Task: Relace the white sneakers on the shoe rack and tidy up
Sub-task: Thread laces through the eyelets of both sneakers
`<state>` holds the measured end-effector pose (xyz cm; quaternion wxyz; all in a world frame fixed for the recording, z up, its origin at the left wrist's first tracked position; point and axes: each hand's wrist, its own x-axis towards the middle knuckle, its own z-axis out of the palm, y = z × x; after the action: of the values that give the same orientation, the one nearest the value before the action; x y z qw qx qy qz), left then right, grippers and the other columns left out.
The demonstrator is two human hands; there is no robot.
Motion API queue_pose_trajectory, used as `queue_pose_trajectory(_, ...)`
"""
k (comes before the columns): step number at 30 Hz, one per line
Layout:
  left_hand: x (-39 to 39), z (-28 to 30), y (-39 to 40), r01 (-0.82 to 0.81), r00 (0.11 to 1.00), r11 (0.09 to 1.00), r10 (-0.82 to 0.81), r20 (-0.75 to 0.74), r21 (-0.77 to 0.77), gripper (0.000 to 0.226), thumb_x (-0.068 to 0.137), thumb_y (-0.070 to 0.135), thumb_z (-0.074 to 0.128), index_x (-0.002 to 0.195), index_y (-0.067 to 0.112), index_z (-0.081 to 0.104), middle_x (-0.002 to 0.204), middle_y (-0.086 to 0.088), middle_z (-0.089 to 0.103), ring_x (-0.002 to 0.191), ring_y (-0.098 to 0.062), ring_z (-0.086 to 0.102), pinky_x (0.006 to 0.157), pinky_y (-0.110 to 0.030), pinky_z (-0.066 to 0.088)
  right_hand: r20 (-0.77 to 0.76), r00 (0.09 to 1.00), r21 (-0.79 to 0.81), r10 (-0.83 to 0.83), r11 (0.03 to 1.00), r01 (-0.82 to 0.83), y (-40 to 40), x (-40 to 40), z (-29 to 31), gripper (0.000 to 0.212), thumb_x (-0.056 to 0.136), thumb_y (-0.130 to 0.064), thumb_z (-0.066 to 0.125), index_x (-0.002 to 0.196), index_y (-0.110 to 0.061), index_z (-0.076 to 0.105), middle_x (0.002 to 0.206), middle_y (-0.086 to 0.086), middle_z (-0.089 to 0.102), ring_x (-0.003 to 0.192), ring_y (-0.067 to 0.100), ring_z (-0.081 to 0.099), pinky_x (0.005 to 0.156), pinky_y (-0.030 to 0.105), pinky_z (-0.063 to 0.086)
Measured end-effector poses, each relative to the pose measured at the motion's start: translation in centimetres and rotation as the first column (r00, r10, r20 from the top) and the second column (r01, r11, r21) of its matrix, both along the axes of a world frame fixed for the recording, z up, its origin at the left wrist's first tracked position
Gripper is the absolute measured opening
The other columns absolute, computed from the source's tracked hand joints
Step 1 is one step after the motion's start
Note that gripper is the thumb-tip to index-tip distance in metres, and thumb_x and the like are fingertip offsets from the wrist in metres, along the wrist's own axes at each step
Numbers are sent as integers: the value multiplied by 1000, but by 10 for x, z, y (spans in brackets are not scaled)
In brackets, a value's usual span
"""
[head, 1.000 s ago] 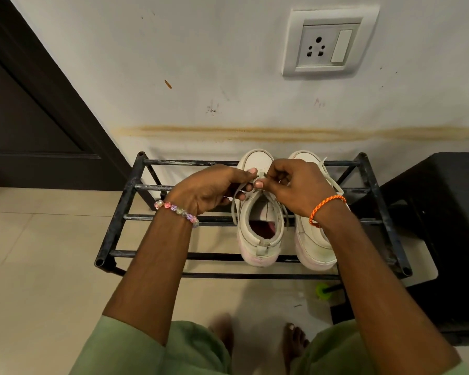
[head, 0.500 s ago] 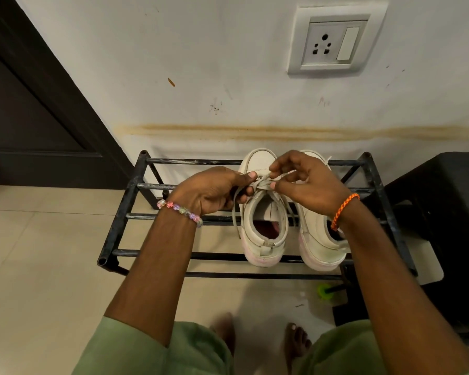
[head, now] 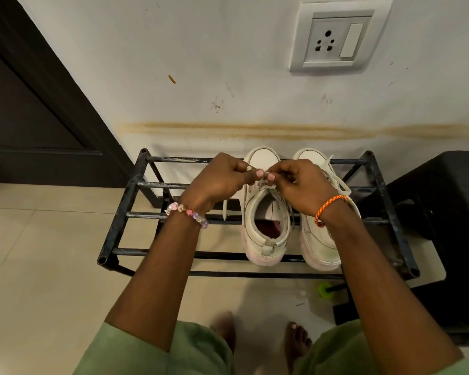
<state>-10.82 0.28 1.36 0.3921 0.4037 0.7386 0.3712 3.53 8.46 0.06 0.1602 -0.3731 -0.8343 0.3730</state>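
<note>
A person is bending over a black metal shoe rack (head: 121, 212) that is standing against the wall across the middle of the frame. Two white sneakers are sitting side by side on its top bars, right of center, toes toward the wall. The left sneaker (head: 266, 236) is showing its open collar and a reddish insole; the right sneaker (head: 320, 244) is lying partly under the person's forearm.

Both hands are meeting just above the tongue of the left sneaker. The left hand (head: 217, 180), with a beaded bracelet (head: 186, 213) at the wrist, is pinching a stretch of the white shoelace (head: 264, 182) between thumb and curled fingers. The right hand (head: 302, 186), wearing an orange braided band (head: 329, 207), is pinching the same lace right beside it, fingertips almost touching. A loose end of the lace is hanging down the left side of that sneaker.

A wall socket (head: 336, 36) is sitting in the upper right of the frame, a dark door (head: 25, 104) at the left edge, and a black stool (head: 450, 212) at the right, beside the rack. Bare toes and green clothing are showing along the bottom edge.
</note>
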Motion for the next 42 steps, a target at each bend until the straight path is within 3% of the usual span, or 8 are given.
queue_pose_trajectory(4, 6, 0, -2, 106, 976, 985, -77, -202, 137, 22, 84, 29, 69, 100, 16, 75, 82, 9, 70, 68, 10, 58, 66, -9, 42, 40, 999, -33, -14, 999, 15, 1, -3, -1, 16, 94, -19, 55, 96, -13, 71, 87, 6, 67, 83, 18, 61, 70, 23, 43)
queue_pose_trajectory(8, 11, 0, 0, 174, 876, 971, -75, -477, 166, 21, 89, 22, 63, 89, 4, 75, 75, -6, 63, 65, -10, 51, 57, -22, 38, 14, 1000, -124, -22, 992, 23, 1, -3, -1, 15, 94, -17, 56, 94, -10, 69, 69, -6, 59, 67, 9, 54, 63, 21, 40)
queue_pose_trajectory(14, 7, -3, 4, -28, 993, 997, 36, 116, -76, 26, 93, 20, 58, 73, 2, 62, 62, -3, 50, 44, -6, 39, 44, -15, 32, -125, 990, -232, -63, 972, 33, -2, 3, 3, 28, 87, -5, 61, 79, -29, 49, 68, -1, 63, 64, 19, 59, 66, 35, 52)
queue_pose_trajectory(20, 9, 0, 5, -71, 773, 954, 238, 588, -293, 15, 95, 14, 50, 81, 14, 52, 59, 5, 46, 37, -1, 31, 33, -12, 18, -44, 999, -72, -20, 997, 17, -8, 6, 11, 10, 82, -9, 61, 78, -18, 60, 81, -8, 60, 65, 0, 55, 52, 2, 38)
queue_pose_trajectory(28, 6, -2, 6, -63, 843, 948, 217, 492, -312, 16, 91, 22, 57, 76, 18, 57, 60, 8, 52, 51, -5, 36, 40, -16, 23, -36, 999, 177, 21, 984, -14, -15, 1, 1, 20, 82, -22, 71, 72, -14, 55, 92, 4, 51, 82, 16, 52, 74, 27, 49)
queue_pose_trajectory(35, 5, -10, 10, -199, 883, 943, 290, 368, -266, 16, 86, 30, 66, 87, 14, 68, 78, 3, 65, 74, -14, 57, 82, -31, 46, -145, 989, -112, -31, 994, 14, -7, 4, 8, 25, 81, -5, 67, 59, -12, 58, 108, -1, 53, 96, 3, 50, 77, 3, 41)
queue_pose_trajectory(38, 7, -15, 15, -270, 905, 953, 300, 300, -138, 20, 90, 26, 62, 95, 10, 73, 76, 4, 65, 68, -6, 55, 55, -12, 44, -173, 985, -201, 0, 979, -35, -7, 15, 12, 31, 80, -1, 66, 54, -14, 56, 106, -1, 53, 99, 7, 54, 87, 26, 49)
queue_pose_trajectory(42, 14, -32, 21, -341, 914, 939, 319, 249, 49, 17, 84, 24, 70, 89, 8, 74, 75, 2, 70, 62, 1, 59, 61, -14, 46, -99, 990, -141, 99, 984, -112, -11, 30, 10, 26, 80, -1, 65, 56, -9, 58, 102, -1, 52, 93, 5, 53, 81, 13, 44)
